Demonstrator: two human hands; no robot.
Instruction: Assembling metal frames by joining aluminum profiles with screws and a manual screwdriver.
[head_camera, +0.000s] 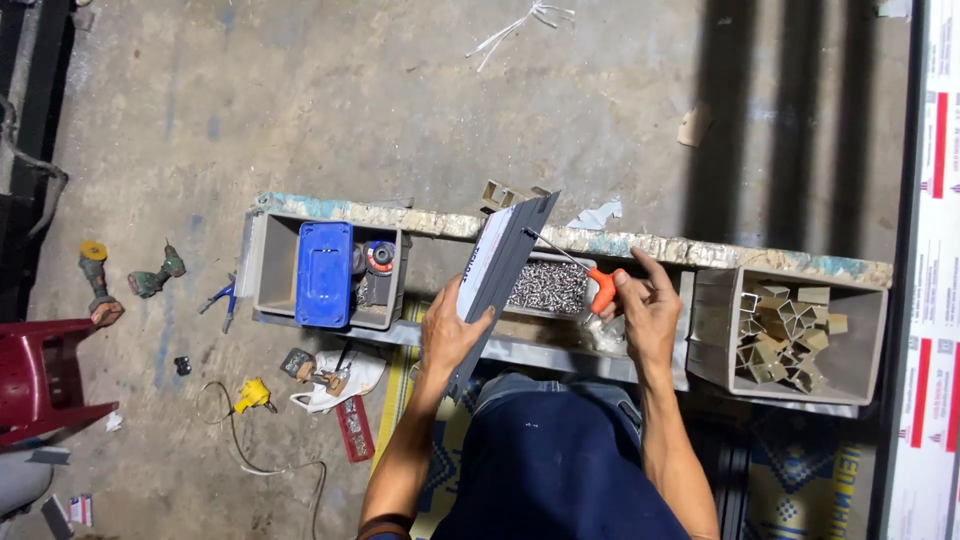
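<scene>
My left hand (450, 330) grips a long dark grey metal profile (505, 265) and holds it tilted, its far end raised over the bench. My right hand (645, 310) holds an orange-handled screwdriver (600, 285). Its thin metal shaft (555, 250) points to the profile's upper part, and the tip is at or very near the profile. Below the two hands lies a tray of small silvery screws (548, 287).
A narrow bench with a worn plank (700, 248) carries a grey box holding a blue case (325, 273) and another grey box of short beige profile offcuts (790, 335). On the concrete floor at left lie power drills (155, 278), pliers, a yellow plug and a red plastic stool (40, 375).
</scene>
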